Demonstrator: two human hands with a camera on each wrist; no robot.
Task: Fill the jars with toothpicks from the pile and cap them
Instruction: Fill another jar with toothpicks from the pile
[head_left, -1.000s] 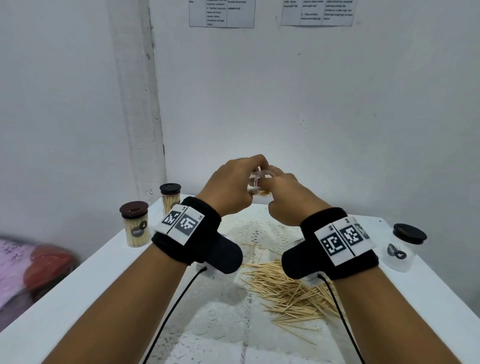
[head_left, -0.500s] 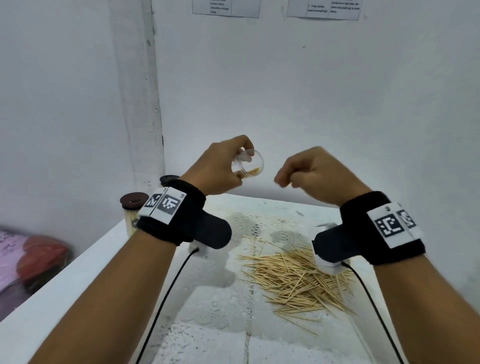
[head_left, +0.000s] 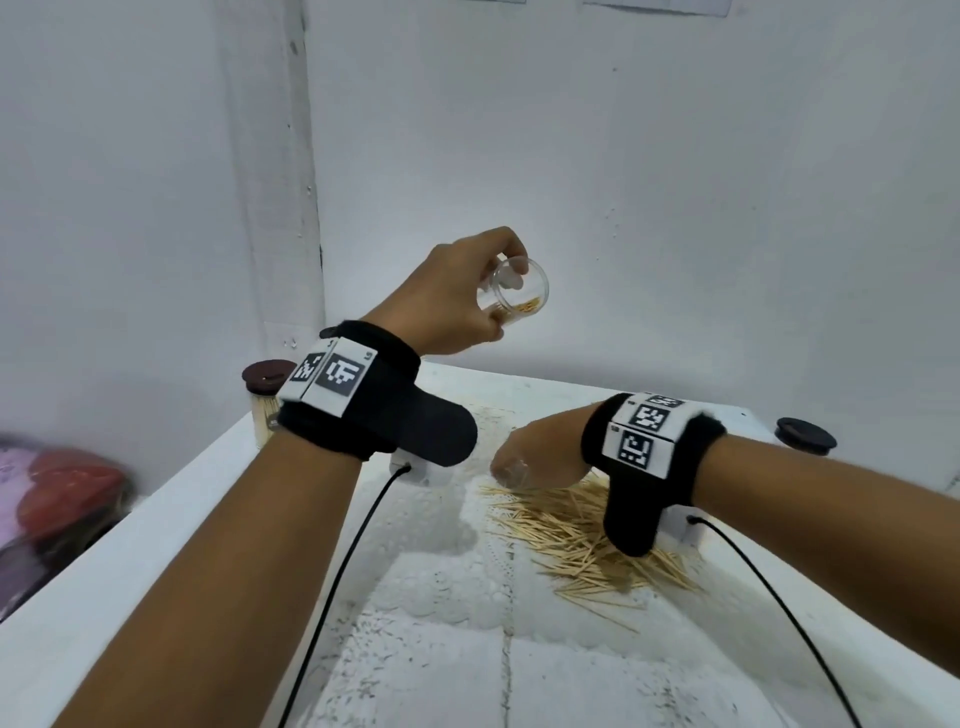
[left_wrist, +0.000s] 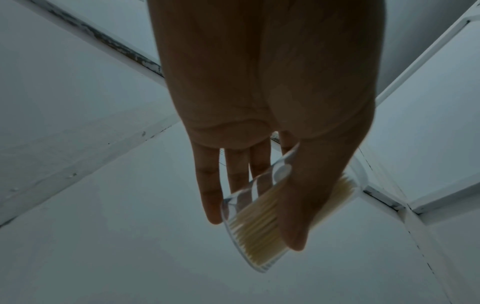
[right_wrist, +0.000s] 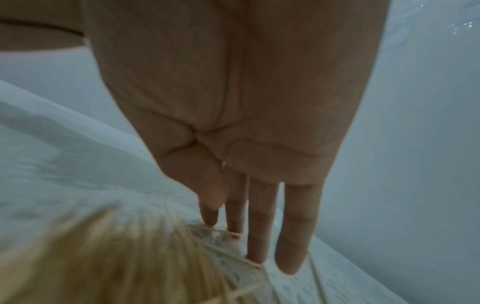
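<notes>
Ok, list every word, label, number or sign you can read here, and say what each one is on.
No readable words or numbers.
Left wristband: white tags with black square code patterns, no letters.
Right wristband: the same kind of code tags, no letters.
Sheets of paper at the wall's top edge: cut off by the frame, no print shows.
Capped jar at the left: no label shows.
Clear jar held by the left hand: unmarked.

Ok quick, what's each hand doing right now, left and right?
Left hand: holding the clear jar, partly filled with toothpicks, tilted in the air.
Right hand: open, fingers straight, reaching down at the toothpick pile.
</notes>
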